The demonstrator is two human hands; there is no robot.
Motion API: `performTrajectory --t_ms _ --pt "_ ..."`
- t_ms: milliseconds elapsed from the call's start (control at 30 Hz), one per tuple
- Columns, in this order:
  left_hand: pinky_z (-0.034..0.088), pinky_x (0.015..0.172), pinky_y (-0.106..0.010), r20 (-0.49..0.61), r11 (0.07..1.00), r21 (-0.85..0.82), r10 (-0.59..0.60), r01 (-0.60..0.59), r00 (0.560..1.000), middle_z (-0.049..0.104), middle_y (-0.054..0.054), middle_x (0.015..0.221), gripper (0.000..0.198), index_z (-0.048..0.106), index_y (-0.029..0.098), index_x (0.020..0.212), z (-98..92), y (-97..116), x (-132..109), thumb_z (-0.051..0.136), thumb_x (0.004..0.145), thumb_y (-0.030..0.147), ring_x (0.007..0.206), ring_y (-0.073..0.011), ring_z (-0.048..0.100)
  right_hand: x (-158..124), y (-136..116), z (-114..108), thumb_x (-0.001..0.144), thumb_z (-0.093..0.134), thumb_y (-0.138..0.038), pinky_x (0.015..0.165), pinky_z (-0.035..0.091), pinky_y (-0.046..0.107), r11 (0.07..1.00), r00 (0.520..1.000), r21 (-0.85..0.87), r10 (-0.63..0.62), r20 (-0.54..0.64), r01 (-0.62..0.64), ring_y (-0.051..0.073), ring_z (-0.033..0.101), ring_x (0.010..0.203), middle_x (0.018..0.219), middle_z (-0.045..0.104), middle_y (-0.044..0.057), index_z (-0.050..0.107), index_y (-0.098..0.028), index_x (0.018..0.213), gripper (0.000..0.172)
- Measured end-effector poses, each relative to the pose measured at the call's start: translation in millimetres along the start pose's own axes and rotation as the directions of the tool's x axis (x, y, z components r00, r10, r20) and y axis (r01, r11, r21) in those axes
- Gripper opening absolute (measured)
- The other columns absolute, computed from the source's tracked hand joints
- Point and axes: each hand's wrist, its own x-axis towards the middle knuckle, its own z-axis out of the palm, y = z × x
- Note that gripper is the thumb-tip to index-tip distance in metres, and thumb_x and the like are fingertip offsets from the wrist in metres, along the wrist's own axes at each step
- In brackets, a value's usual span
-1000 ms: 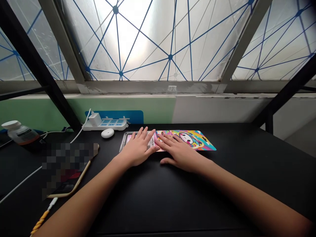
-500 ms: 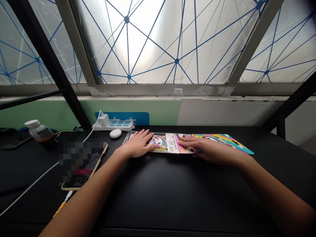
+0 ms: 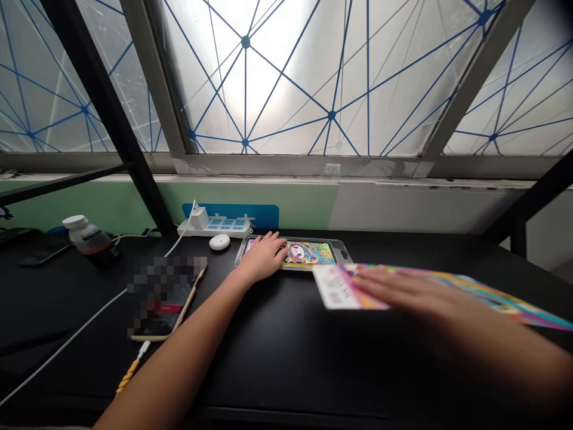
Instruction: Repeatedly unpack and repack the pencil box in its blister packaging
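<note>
Your left grip (image 3: 265, 257), spread apart, resting on one clear case (image 3: 342, 253), your right grip (image 3: 407, 292) clamped on one bright card (image 3: 339, 288), right of your left grip, one round white thing (image 3: 219, 242) and one phone (image 3: 165, 322) left of both grips

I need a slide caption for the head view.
Left hand on a transparent case, right hand holding a colourful card.

No wording is legible. The colourful card (image 3: 364, 301) bears 1 white label (image 3: 335, 289), its print and dark block blurred; lettering on the clear case's (image 3: 342, 251) printed insert (image 3: 305, 253) cannot be made out.
</note>
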Motion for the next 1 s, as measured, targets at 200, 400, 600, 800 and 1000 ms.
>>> performTrajectory --t_ms 200,400,600,800,1000 --pt "0.022 0.119 -0.053 -0.057 1.000 0.025 -0.001 0.003 0.998 0.038 -0.017 0.158 0.052 0.052 0.015 0.141 11.7 22.0 -3.9 0.031 0.102 0.042 0.149 -0.0326 0.027 71.7 -70.2 76.9 0.100 0.046 -0.040 0.118 0.030 0.056 1.000 0.982 0.017 0.004 0.191 -0.007 0.035 0.026 0.148 0.162 0.029 0.010 0.032 -0.026 0.156 0.059" --pt "0.022 0.119 -0.053 -0.045 0.997 0.076 0.019 -0.015 0.999 0.036 -0.015 0.159 0.053 0.048 0.015 0.144 15.2 26.3 -4.9 0.029 0.102 0.042 0.149 -0.0324 0.026 113.3 -66.1 90.1 0.104 0.033 -0.044 0.120 0.026 0.056 1.000 0.992 -0.019 0.006 0.128 -0.003 0.033 0.027 0.148 0.160 0.034 0.015 0.039 -0.020 0.153 0.055" --pt "0.023 0.119 -0.053 -0.051 0.994 0.107 0.029 -0.024 0.998 0.036 -0.015 0.159 0.054 0.047 0.014 0.145 13.8 19.3 -3.0 0.026 0.103 0.041 0.149 -0.0327 0.026 113.6 -54.8 81.7 0.102 0.041 -0.045 0.110 0.041 0.044 0.997 0.997 0.012 -0.079 0.016 0.079 0.029 0.053 0.131 0.142 0.059 0.012 0.059 -0.020 0.136 0.046" --pt "0.031 0.114 -0.053 -0.122 0.988 0.146 0.070 -0.052 0.990 0.044 -0.013 0.154 0.050 0.056 0.019 0.135 12.2 24.5 -6.4 0.027 0.104 0.044 0.144 -0.0316 0.036 112.2 2.7 40.3 0.102 0.033 -0.046 0.065 0.046 0.034 0.981 0.895 0.024 0.186 -0.405 -0.193 0.019 0.057 0.065 0.069 0.063 0.006 0.064 -0.022 0.071 0.050" --pt "0.036 0.107 -0.049 -0.187 0.985 0.165 0.083 -0.052 0.979 0.060 -0.011 0.139 0.052 0.062 0.022 0.127 1.2 23.7 -10.2 0.031 0.102 0.056 0.130 -0.0317 0.050 115.1 65.1 33.9 0.090 0.050 -0.061 0.072 0.049 0.034 0.924 0.916 0.048 0.383 -0.120 -0.380 0.022 0.061 0.081 0.099 0.060 0.008 0.066 -0.021 0.112 0.049"
